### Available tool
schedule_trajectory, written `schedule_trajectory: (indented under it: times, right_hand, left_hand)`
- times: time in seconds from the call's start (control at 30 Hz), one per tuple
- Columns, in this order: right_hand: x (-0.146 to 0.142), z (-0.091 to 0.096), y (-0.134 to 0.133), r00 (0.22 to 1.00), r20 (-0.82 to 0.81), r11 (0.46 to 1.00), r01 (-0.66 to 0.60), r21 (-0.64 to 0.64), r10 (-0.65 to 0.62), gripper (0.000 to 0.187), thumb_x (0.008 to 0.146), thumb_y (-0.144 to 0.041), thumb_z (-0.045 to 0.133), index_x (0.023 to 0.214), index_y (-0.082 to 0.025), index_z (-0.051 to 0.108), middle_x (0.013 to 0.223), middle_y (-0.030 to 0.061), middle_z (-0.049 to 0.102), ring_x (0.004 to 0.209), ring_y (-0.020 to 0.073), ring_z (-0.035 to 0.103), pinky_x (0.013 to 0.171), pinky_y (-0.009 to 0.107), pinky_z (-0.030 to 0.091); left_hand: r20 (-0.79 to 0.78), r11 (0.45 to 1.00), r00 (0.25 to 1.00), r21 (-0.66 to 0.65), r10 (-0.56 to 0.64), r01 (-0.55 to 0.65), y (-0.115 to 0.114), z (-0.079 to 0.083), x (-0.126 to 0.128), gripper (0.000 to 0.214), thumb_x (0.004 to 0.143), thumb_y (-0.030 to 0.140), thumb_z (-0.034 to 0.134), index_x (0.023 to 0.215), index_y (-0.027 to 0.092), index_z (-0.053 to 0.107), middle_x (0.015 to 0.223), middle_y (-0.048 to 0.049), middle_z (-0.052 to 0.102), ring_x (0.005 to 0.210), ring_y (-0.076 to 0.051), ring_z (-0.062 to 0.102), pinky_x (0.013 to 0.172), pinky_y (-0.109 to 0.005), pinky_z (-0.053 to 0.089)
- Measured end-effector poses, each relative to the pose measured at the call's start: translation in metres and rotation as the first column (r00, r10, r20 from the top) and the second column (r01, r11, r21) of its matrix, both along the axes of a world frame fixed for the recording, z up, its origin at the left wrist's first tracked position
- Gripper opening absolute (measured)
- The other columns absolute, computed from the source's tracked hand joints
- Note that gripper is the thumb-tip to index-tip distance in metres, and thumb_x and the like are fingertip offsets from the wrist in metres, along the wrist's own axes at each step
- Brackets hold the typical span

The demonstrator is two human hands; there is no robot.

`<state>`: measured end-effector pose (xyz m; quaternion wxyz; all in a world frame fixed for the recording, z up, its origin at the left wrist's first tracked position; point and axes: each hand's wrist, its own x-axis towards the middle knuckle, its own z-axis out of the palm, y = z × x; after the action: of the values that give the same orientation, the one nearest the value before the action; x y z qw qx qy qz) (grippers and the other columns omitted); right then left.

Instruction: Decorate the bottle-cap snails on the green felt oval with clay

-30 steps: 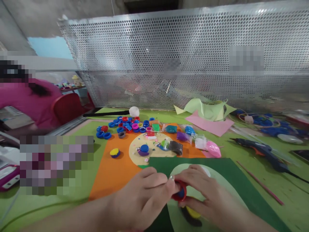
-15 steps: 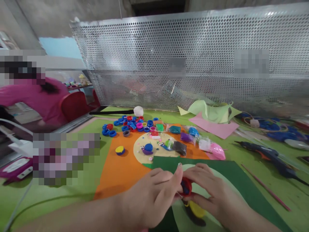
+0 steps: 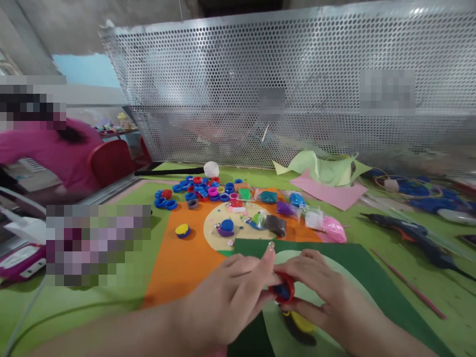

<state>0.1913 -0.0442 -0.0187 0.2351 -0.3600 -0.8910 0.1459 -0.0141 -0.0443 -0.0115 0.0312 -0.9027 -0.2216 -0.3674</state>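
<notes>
Holding a red cap (image 3: pixel 291 290) with dark blue inside in the right hand (image 3: pixel 320 285), closed just to the cap's width, fingers above and thumb below. Reaching the cap's left side with the left hand (image 3: pixel 234 292), thumb raised; cannot tell whether gripping there or merely touching. Overlapping, just below the grip, a yellow disc (image 3: pixel 303 321) and a dark curved strip (image 3: pixel 299 334) on pale green paper (image 3: pixel 355 297). Liable to tip or spin the cap out of the right-hand pinch if pushed too hard from the left, given so narrow a rim for support. Liable also to smudge or shift the disc by dropping the right thumb a little — or to dent the blue, if soft, with a fingertip. Hard to make out: left fingertips at the cap's opening, partly covered by other fingers; the strip's upper end, lost behind the grip; both forearms, cut off at the frame's edge.
</notes>
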Motion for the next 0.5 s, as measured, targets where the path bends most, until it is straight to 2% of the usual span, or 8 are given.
schedule_trajectory:
  times: [0.17, 0.3, 0.4, 0.5]
  right_hand:
    - [-0.0012, 0.0044, -0.0024, 1.000, 0.011, 0.997, 0.008, -0.079, -0.007, 0.028, 0.082, -0.023, 0.058, 0.109, -0.025, 0.052, 0.101, 0.0018, 0.066, 0.090, 0.0176, 0.059, 0.091, 0.041, 0.040]
    - [-0.0005, 0.0050, -0.0023, 0.997, -0.025, 0.997, 0.069, -0.018, -0.069, 0.026, 0.081, -0.020, 0.057, 0.106, -0.024, 0.054, 0.100, 0.0036, 0.067, 0.088, 0.0189, 0.060, 0.088, 0.042, 0.042]
    - [0.0012, 0.0041, -0.0006, 0.995, -0.015, 0.995, 0.096, -0.019, -0.096, 0.025, 0.081, -0.021, 0.057, 0.105, -0.025, 0.055, 0.100, 0.0022, 0.067, 0.090, 0.0191, 0.060, 0.087, 0.041, 0.043]
    - [0.0013, 0.0031, 0.0009, 0.997, -0.006, 0.997, 0.078, -0.019, -0.079, 0.025, 0.080, -0.018, 0.059, 0.104, -0.024, 0.054, 0.100, 0.0006, 0.066, 0.092, 0.0186, 0.060, 0.089, 0.041, 0.041]
  left_hand:
    - [0.078, 0.991, 0.996, -0.122, -0.047, 0.057, -0.0010, -0.0023, 0.0011, 0.063, 0.090, 0.010, 0.045, 0.140, 0.006, 0.008, 0.085, -0.0043, 0.069, 0.081, -0.016, 0.060, 0.078, -0.030, 0.050]
    - [0.014, 0.997, 0.997, 0.024, -0.077, 0.077, -0.0014, -0.0013, -0.0016, 0.066, 0.087, 0.006, 0.048, 0.139, 0.002, 0.008, 0.080, -0.0037, 0.069, 0.072, -0.016, 0.059, 0.068, -0.032, 0.050]
    - [-0.073, 0.988, 0.997, 0.147, -0.030, 0.041, -0.0002, 0.0001, -0.0025, 0.063, 0.087, 0.006, 0.048, 0.137, -0.002, 0.009, 0.079, -0.0034, 0.070, 0.070, -0.016, 0.059, 0.062, -0.032, 0.050]
    - [-0.135, 0.984, 0.991, 0.171, -0.022, 0.045, 0.0029, -0.0001, -0.0022, 0.056, 0.088, 0.006, 0.047, 0.134, -0.004, 0.018, 0.083, -0.0043, 0.070, 0.074, -0.017, 0.060, 0.057, -0.030, 0.047]
